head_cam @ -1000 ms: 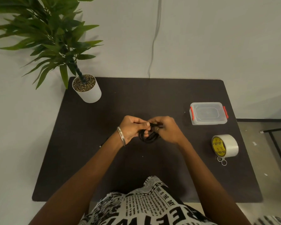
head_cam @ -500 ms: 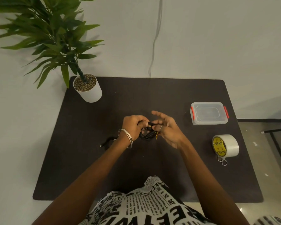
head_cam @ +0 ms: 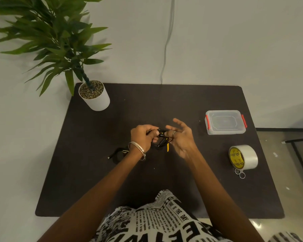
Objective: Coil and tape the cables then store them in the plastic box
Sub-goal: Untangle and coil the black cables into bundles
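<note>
A black cable coil (head_cam: 162,140) with a yellow tab hangs between my hands above the middle of the dark table (head_cam: 94,172). My left hand (head_cam: 143,137) grips the coil's top with curled fingers. Just right of the coil, my right hand (head_cam: 180,137) has its fingers spread and straight, palm toward the cable, touching it at most lightly. A second black cable (head_cam: 118,154) lies on the table partly hidden behind my left wrist. The clear plastic box (head_cam: 225,122) with red latches stands lidded at the right. A roll of clear tape (head_cam: 243,157) lies in front of it.
A potted plant in a white pot (head_cam: 94,96) stands at the table's back left corner. Small scissors (head_cam: 240,173) lie against the tape roll. A grey cord (head_cam: 166,49) hangs down the wall behind the table.
My right hand has let go of the coil and spread its fingers. My left hand keeps its hold. The second cable on the table came into view beside my left wrist.
</note>
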